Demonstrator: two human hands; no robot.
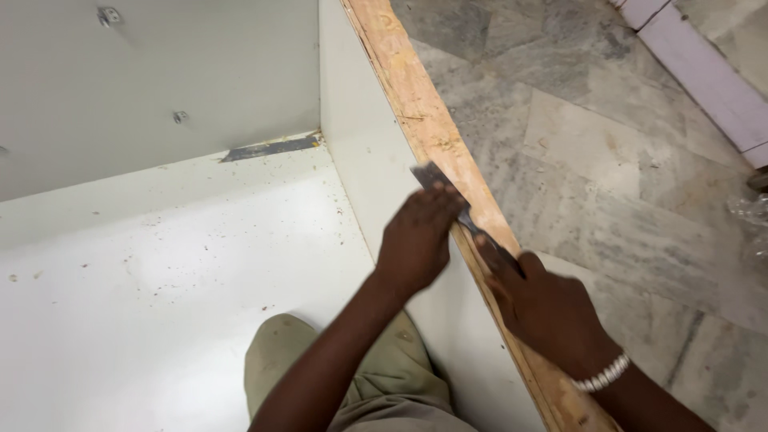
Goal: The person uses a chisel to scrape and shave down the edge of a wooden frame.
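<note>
While dust and small brown specks lie scattered over it, the white cabinet floor [160,272] fills the left of the view, with the white back panel [160,72] rising behind it. Two small metal brackets [109,16] sit on that back panel, one near the top and one lower down. A dark strip [268,148] lies along the seam where the back panel meets the floor, close to the corner. Below, near the bottom edge, the person's knee in olive trousers [280,352] rests on the cabinet floor.

Moving right, the white side panel [360,144] stands upright, and its raw wooden edge [416,104] runs diagonally from the top of the view down to the bottom right. The left hand [416,240] reaches over the side panel with its fingers curled down, pressing on the front end of a dark, flat metal file [464,216] that lies on the wooden edge. The file's tip shows just beyond the fingers, and its body runs back along the wood.

Just beside it, the right hand [548,308] is closed around the rear end of the file, knuckles up, resting over the wooden edge. A white beaded bracelet [604,374] circles that wrist.

Farther right, the grey marble floor [624,144] spreads out, with a pale skirting strip [704,72] crossing the top right corner. A bit of clear plastic [752,212] lies at the right border.
</note>
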